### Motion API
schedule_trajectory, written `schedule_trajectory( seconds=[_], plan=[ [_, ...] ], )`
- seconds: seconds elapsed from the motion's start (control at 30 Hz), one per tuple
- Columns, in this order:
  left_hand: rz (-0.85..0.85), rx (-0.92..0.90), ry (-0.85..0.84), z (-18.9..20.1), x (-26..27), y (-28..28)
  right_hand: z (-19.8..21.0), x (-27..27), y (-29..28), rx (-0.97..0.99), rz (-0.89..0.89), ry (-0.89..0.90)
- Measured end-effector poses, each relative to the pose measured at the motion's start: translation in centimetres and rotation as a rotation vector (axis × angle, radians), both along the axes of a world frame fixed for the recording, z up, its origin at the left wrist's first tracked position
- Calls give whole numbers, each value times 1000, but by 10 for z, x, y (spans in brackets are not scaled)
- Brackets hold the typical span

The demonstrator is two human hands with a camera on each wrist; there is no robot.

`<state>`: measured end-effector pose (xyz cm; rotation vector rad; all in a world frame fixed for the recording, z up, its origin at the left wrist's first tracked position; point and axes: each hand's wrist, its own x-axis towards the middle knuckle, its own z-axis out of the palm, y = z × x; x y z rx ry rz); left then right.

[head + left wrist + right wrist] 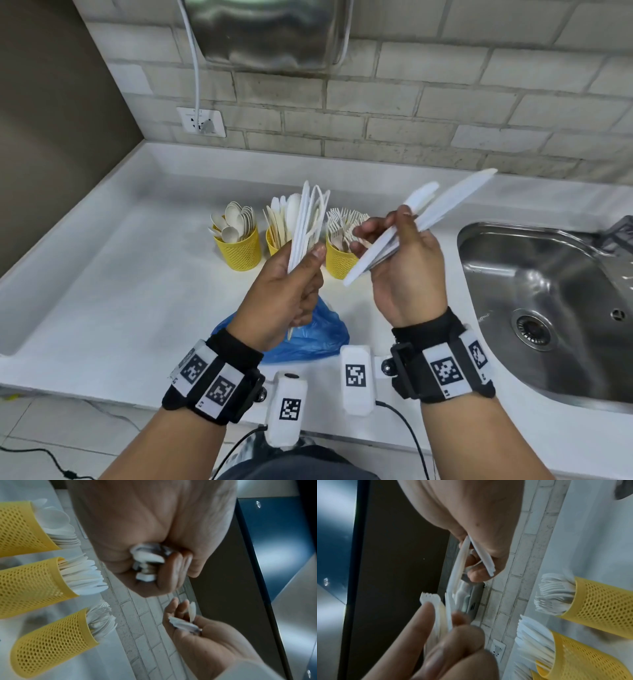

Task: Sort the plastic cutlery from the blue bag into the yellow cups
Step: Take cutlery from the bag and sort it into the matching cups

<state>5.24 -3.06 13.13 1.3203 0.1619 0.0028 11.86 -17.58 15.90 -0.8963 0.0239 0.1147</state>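
My left hand (296,282) grips a bundle of white plastic cutlery (308,219) by the handles, tips upward. My right hand (394,246) holds several white plastic knives (442,205) slanting up to the right. Both hands hover above the crumpled blue bag (308,337) on the counter. Behind them stand three yellow mesh cups: the spoon cup (238,251), the knife cup (274,240), largely hidden by the left bundle, and the fork cup (339,262). In the left wrist view, handle ends (147,562) poke from the left fist. In the right wrist view, the right hand's knives (481,555) show.
A steel sink (548,291) lies at the right of the white counter (120,274). On the brick wall are a socket (202,121) with a white cable and a metal appliance (267,31). The counter's front edge is near my wrists.
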Motion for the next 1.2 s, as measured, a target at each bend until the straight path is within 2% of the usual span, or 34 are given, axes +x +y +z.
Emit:
schedule_trajectory(
  seconds=[0.13,0.27,0.4,0.57,0.7,0.9,1.2],
  plan=[
    [-56,-98,33,-2,1,7,7,7,-9,43,-90,-57],
    [-104,-208,47,-3,2,12,12,9,-9,-47,-168,-137],
    [-183,-274,47,-1,4,18,15,8,-1,-126,-112,-148],
    [-290,-319,35,-3,5,28,10,8,14,-386,21,-151],
    [-330,-302,55,-5,6,39,6,9,26,-518,140,-195],
    [-266,-215,66,1,12,59,7,17,52,-606,89,-236],
    [-297,-94,72,14,28,79,19,21,75,-500,97,-204]
  ],
)
